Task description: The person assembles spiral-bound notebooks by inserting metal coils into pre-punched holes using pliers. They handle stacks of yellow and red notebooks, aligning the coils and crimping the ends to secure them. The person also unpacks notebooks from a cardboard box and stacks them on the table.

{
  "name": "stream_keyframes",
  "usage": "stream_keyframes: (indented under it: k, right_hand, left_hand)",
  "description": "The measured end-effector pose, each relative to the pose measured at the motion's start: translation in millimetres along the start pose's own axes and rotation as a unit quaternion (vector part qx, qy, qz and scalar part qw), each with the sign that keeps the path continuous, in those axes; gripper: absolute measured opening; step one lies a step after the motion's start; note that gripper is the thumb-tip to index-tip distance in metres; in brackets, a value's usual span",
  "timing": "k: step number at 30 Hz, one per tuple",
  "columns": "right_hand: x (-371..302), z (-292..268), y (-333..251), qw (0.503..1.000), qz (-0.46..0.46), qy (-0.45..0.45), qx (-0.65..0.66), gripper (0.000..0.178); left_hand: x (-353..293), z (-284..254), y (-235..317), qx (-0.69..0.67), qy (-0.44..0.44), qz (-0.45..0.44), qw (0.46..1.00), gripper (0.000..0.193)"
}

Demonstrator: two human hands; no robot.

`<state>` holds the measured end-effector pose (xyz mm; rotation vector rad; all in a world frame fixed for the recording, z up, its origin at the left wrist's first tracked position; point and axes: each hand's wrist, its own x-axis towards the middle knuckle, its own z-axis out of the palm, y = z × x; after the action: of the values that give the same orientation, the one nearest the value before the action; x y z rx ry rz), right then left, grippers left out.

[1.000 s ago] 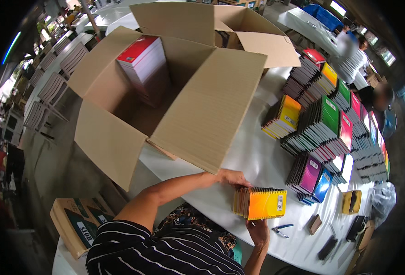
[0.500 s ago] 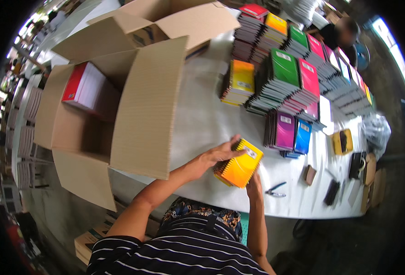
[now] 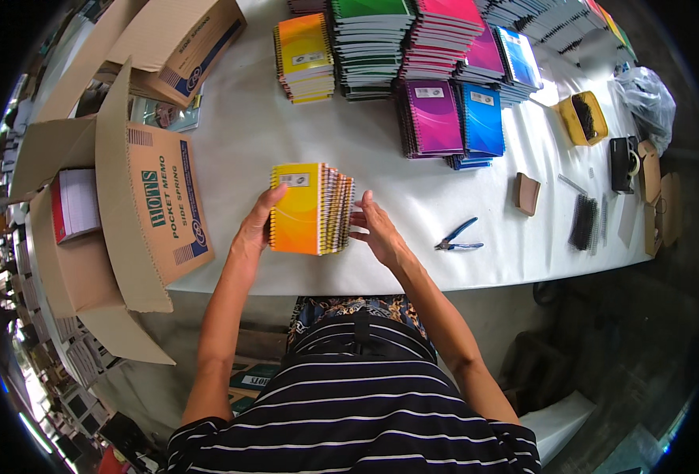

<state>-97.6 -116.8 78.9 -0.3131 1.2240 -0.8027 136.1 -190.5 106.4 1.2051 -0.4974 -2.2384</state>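
Note:
A stack of yellow-orange spiral notebooks [image 3: 295,213] is over the near part of the table, its spiral edges fanned out toward the right. My left hand [image 3: 262,215] grips the stack at its left side, thumb on top of the cover. Just right of the fanned spirals is my right hand [image 3: 377,227], fingers apart and holding nothing. Beyond them stand a yellow notebook pile [image 3: 303,55], a tall green pile [image 3: 371,55] and a pink pile [image 3: 442,39]. Purple notebooks [image 3: 432,118] and blue notebooks [image 3: 484,118] are stacked nearer on the right.
An open cardboard box [image 3: 156,205] with red-covered notebooks [image 3: 77,204] inside stands at the left; another box [image 3: 179,47] is behind it. Blue-handled pliers [image 3: 460,235], a small brown box [image 3: 526,194], black spiral wires [image 3: 583,223] and a yellow container [image 3: 573,122] lie rightward.
The head view has shifted, so the cardboard box appears farther left. The yellow stack is now fanned out and turned more upright. My right hand has come off it.

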Motion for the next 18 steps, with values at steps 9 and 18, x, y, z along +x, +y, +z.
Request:
stream_keyframes:
  k: [9, 18]
  right_hand:
    - [24.3, -1.2, 21.6, 0.992, -0.039, -0.064, -0.106, 0.057]
    - [2.2, 16.3, 13.4, 0.967, -0.095, 0.011, -0.237, 0.050]
  left_hand:
    - [0.5, -12.4, 2.5, -0.006, 0.024, 0.037, 0.999, 0.076]
    - [-6.2, -20.2, 0.2, -0.001, 0.105, 0.066, 0.992, 0.075]
